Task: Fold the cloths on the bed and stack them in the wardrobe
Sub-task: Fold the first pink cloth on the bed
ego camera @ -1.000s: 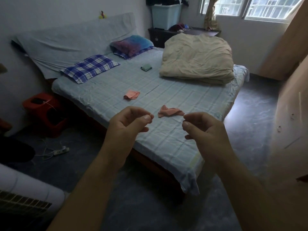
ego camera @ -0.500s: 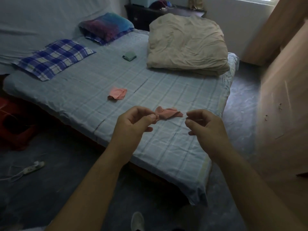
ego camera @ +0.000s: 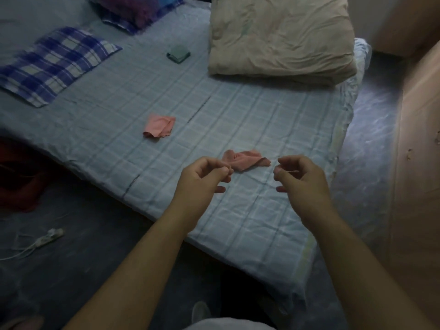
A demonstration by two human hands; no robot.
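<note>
Fingers, left hand (ego camera: 202,182): curled, thumb tip pressed to my forefinger (ego camera: 212,163); I see nothing pinched between them.
Fingers, right hand (ego camera: 304,184): curled the same way, thumb against forefinger (ego camera: 289,160); a thin pale streak shows beside the thumb, too small for me to tell what it is.
Both hands: raised over the near part of the bed (ego camera: 238,110), apart from each other.
Near pink cloth (ego camera: 245,160): crumpled on the sheet between my hands in this view. Its left end lies just past my left fingertips, and my hand hides whether they touch.
Second pink cloth (ego camera: 159,126): loosely doubled over, farther up the bed to the left, well apart from my hands.
Green cloth (ego camera: 178,53): a small folded square near the head of the bed, just left of the beige quilt (ego camera: 281,36).
Quilt: bundled on the far right of the bed, its top cut off by the frame.
Checked pillow (ego camera: 52,65): flat at far left, blurred.
Purple-blue pillow (ego camera: 135,10): only its lower part shows.
Wooden front (ego camera: 419,163): blurred along the right edge; I cannot tell whether it is the wardrobe.
Red thing (ego camera: 16,182): dark and cut off at left.
Floor (ego camera: 95,258): a white power strip (ego camera: 51,234) with cable lies on it.
</note>
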